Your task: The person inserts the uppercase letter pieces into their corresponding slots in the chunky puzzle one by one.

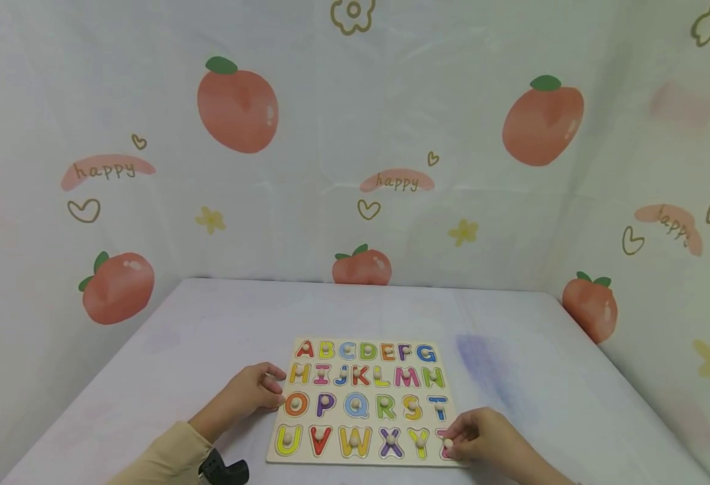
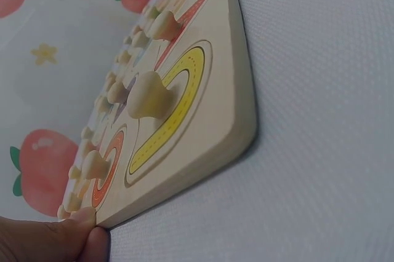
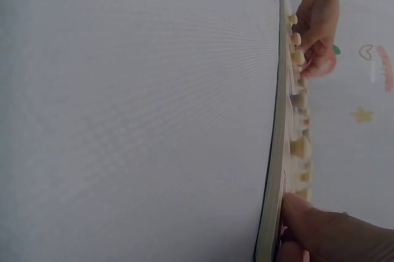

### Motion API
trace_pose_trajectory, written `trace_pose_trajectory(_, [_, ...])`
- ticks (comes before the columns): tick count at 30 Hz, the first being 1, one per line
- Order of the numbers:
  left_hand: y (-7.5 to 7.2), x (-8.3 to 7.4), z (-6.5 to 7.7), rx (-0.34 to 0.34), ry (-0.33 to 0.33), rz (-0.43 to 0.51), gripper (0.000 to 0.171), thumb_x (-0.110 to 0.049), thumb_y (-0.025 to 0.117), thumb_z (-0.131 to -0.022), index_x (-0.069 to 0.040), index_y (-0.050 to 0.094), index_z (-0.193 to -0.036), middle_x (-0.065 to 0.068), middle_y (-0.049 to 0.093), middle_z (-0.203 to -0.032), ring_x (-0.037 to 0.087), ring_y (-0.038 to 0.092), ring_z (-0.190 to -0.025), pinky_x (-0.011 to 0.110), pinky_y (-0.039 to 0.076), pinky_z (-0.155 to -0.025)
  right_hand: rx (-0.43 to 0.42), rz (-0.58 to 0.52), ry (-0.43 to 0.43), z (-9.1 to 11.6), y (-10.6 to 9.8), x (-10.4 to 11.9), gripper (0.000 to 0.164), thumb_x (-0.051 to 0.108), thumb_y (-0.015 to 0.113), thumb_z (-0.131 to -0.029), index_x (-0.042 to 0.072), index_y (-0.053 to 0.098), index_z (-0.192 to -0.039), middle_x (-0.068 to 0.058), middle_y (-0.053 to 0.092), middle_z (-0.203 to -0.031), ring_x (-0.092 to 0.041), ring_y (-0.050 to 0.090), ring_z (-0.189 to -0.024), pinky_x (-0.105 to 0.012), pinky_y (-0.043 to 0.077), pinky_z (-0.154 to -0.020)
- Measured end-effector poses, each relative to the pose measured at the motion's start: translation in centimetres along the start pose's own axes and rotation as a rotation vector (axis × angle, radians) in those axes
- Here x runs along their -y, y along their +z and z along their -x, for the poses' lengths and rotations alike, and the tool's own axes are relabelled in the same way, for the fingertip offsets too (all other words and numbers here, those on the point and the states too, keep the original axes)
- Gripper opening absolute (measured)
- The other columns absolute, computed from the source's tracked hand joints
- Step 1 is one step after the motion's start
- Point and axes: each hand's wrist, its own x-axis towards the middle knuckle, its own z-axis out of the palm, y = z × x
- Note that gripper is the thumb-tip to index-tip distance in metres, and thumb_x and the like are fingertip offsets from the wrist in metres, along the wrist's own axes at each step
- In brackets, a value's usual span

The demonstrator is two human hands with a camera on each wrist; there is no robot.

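Observation:
A wooden alphabet puzzle board (image 1: 312,461) lies flat on the table, with coloured letter pieces in rows, each bearing a round wooden knob. My left hand (image 1: 248,391) holds the board's left edge, thumb and finger beside the orange O (image 1: 296,404). In the left wrist view those fingertips (image 2: 83,216) are at the board's edge, beyond the yellow U (image 2: 197,68). At the front right corner, my right hand (image 1: 485,438) pinches the pink Z piece (image 1: 442,434) by its knob, and the fingers partly cover it. The right wrist view shows the thumb (image 3: 298,210) low over the board's edge.
The table (image 1: 221,310) has a white cloth with a bluish-purple smudge (image 1: 488,367) right of the board. White sheets (image 1: 306,222) printed with peaches and flowers stand behind and at the sides. A black device (image 1: 224,468) sits at my left wrist.

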Motion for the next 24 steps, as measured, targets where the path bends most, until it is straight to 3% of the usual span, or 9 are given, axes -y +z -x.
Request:
trace_pose_trajectory(6, [0.0, 0.0, 0.0, 0.004, -0.004, 0.009, 0.039, 0.002, 0.076, -0.075, 0.003, 0.060, -0.111, 0.008, 0.060, -0.082, 0.016, 0.057, -0.070, 0.029, 0.054, -0.063, -0.003, 0.014, -0.022, 0.0, -0.1, 0.1, 0.021, 0.018, 0.085, -0.071, 0.007, 0.069, -0.080, 0.004, 0.061, -0.068, -0.009, 0.054, -0.061, -0.020, 0.042, -0.055])
trace_pose_trajectory(14, [-0.1, 0.0, 0.0, 0.006, -0.019, -0.009, 0.040, 0.001, 0.077, -0.075, 0.002, 0.060, -0.111, 0.008, 0.060, -0.083, 0.016, 0.057, -0.069, 0.029, 0.053, -0.062, 0.031, -0.013, 0.012, -0.1, -0.1, 0.2, 0.024, 0.021, 0.084, -0.073, 0.009, 0.067, -0.085, 0.002, 0.058, -0.069, -0.012, 0.054, -0.065, -0.020, 0.042, -0.057])
trace_pose_trajectory(20, [-0.2, 0.5, -0.2, 0.006, -0.019, 0.003, 0.042, 0.000, 0.077, -0.075, 0.003, 0.060, -0.113, 0.007, 0.061, -0.084, 0.015, 0.058, -0.070, 0.029, 0.054, -0.064, 0.036, -0.033, -0.036, 0.2, -0.4, 0.3, 0.027, 0.021, 0.084, -0.072, 0.010, 0.066, -0.089, 0.001, 0.057, -0.074, -0.010, 0.054, -0.065, -0.020, 0.042, -0.058])
trace_pose_trajectory(24, [-0.5, 1.1, -0.2, 0.058, 0.011, 0.042, 0.042, -0.002, 0.073, -0.079, 0.006, 0.057, -0.117, 0.007, 0.063, -0.086, 0.015, 0.061, -0.073, 0.030, 0.055, -0.067, 0.021, -0.046, -0.076, 0.2, -1.3, 1.1, 0.026, 0.017, 0.081, -0.076, 0.006, 0.066, -0.093, -0.001, 0.057, -0.078, -0.009, 0.057, -0.067, -0.020, 0.045, -0.060])
